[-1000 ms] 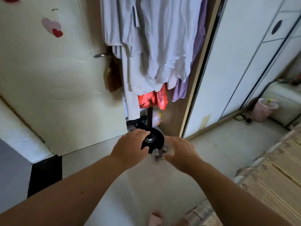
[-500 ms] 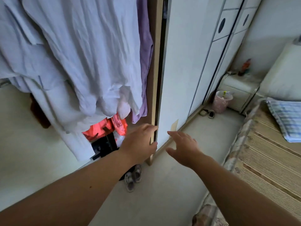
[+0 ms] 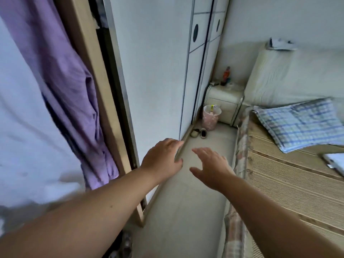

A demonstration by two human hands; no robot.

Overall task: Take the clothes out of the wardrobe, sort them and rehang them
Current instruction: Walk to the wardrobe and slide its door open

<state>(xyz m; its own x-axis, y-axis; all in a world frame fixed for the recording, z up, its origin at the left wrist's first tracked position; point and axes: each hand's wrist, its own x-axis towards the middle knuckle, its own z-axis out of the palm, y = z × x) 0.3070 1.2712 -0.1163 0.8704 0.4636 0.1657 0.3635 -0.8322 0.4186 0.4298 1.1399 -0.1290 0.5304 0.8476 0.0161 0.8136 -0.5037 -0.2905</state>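
A white wardrobe [image 3: 154, 71] with sliding doors runs along the middle, its wooden frame edge [image 3: 89, 58] to the left. A purple shirt [image 3: 61, 86] and pale white clothes [image 3: 24, 131] hang at the far left, close to the camera. My left hand [image 3: 162, 159] hovers in front of the wardrobe door's lower part, fingers apart and empty. My right hand [image 3: 210, 166] is stretched out beside it over the floor, palm down, fingers spread, holding nothing.
A bed [image 3: 290, 183] with a woven mat and a blue checked pillow [image 3: 301, 123] fills the right side. A pink bin [image 3: 211, 118], a pair of shoes [image 3: 199, 133] and a cream nightstand [image 3: 223, 101] stand at the far end of the narrow floor strip.
The view has swung right, from the coat stand's base to the wardrobe doors and bed. Both hands let go of the stand's black base and now reach forward, empty.
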